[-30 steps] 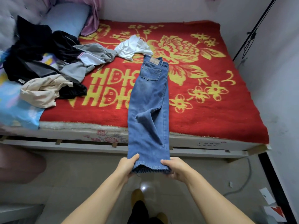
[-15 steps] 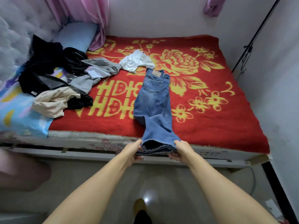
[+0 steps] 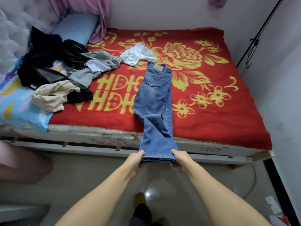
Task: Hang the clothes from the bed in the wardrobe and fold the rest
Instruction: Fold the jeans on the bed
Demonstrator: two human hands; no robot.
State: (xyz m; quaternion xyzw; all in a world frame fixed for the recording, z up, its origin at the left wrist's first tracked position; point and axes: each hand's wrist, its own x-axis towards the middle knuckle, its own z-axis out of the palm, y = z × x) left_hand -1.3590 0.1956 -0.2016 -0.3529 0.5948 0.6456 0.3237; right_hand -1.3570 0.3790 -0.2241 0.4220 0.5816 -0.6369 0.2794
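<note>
I am looking down at the bed (image 3: 114, 141), which is running across the view with its near edge showing a worn, pale frame. A red blanket (image 3: 219, 121) with yellow flowers and lettering is covering most of it, and a light blue sheet (image 3: 17, 111) is showing at the left. Blue jeans (image 3: 154, 98) are lying lengthwise on the blanket, waistband far, legs hanging over the near edge. A white garment (image 3: 138, 54) is lying just beyond the waistband. On the left, black clothes (image 3: 47, 61), a grey garment (image 3: 91, 69) and a beige garment (image 3: 52, 97) are lying heaped together. A pale blue pillow (image 3: 75, 28) is sitting at the far left corner.
</note>
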